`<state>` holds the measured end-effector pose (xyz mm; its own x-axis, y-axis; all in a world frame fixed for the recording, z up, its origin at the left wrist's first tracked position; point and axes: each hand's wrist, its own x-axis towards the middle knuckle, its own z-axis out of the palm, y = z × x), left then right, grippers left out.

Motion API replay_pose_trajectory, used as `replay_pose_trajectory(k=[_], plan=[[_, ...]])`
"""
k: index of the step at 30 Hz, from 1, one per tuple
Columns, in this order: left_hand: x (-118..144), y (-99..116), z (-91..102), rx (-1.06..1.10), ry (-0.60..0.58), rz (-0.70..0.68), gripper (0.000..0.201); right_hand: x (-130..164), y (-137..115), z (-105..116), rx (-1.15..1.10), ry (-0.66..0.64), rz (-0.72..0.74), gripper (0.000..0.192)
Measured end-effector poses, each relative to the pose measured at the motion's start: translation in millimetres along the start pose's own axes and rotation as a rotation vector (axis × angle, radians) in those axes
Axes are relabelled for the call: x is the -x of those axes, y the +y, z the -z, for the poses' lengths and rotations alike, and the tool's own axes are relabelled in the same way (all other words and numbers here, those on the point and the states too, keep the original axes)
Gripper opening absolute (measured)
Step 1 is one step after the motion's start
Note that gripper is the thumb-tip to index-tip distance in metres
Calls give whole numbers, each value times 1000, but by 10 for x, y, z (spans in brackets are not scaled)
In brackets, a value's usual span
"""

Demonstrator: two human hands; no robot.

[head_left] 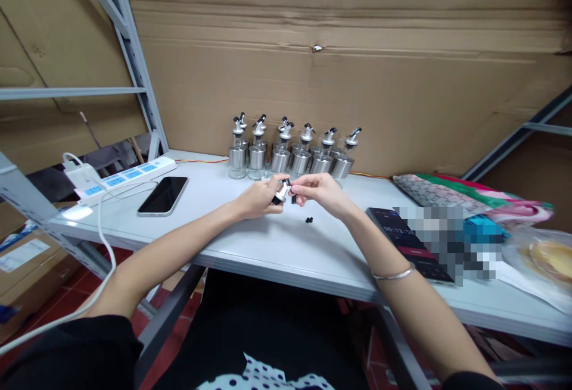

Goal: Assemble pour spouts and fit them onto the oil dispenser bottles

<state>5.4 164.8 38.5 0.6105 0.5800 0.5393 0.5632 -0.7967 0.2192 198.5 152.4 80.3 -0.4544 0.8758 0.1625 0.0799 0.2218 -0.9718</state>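
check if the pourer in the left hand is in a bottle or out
Out: the left hand holds the pourer with no bottle attached; the bottles stand apart behind it.

Single head view: from above wearer's lap (277, 318), on near side of counter (259, 250), facing forward and down across it. Close to counter, wide field: takes in counter's full depth and cardboard (379, 86) rising behind counter.

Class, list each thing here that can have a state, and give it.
Left hand, closed around pourer spout
Right hand, pinching black part at the spout
Pourer spout, held, off any bottle
Front bottles, upright, pourers fitted
Left phone, screen dark
Right phone, screen lit
Power strip, charger plugged in
Black pieces, lying loose
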Motion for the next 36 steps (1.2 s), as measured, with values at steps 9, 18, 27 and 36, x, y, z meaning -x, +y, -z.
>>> replay_pose_trajectory(k=[9,18,27,36], plan=[[14,10,-16,106,-35,55,64,-38,52,-27,-32,2,30,35],[15,51,-1,170,-73,164,66,-55,91,-59,-33,37,40,36],[10,21,2,147,-61,138,64,-16,50,-114,59,48,74,40],[2,35,30,76,68,28,66,-29,54,-63,-40,67,71,37]])
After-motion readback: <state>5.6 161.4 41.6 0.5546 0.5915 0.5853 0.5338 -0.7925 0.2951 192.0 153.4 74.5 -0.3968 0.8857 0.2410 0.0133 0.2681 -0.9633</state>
